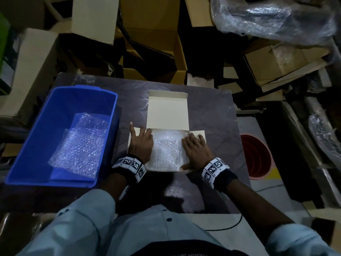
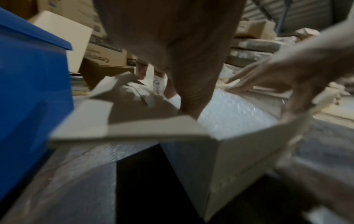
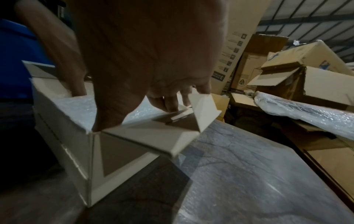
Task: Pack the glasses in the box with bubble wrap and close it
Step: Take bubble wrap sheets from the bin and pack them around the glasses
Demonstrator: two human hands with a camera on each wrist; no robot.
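Note:
A white cardboard box (image 1: 168, 109) stands open at the middle of the table, its lid flap laid back away from me. Bubble wrap (image 1: 166, 150) fills its inside; no glasses show. My left hand (image 1: 141, 145) lies with spread, straight fingers on the left side flap. My right hand (image 1: 193, 147) rests on the right flap, thumb at the box's front right corner. In the left wrist view the left hand (image 2: 172, 45) reaches down beside the bubble wrap (image 2: 233, 115). In the right wrist view the right hand (image 3: 149, 53) has its thumb inside the box wall (image 3: 63, 121) and its fingers on the flap.
A blue plastic bin (image 1: 46, 126) with more bubble wrap sheets (image 1: 83, 146) stands on the table's left side. A red bucket (image 1: 256, 156) sits on the floor to the right. Open cardboard cartons (image 1: 153, 43) crowd behind the dark table (image 1: 212, 117).

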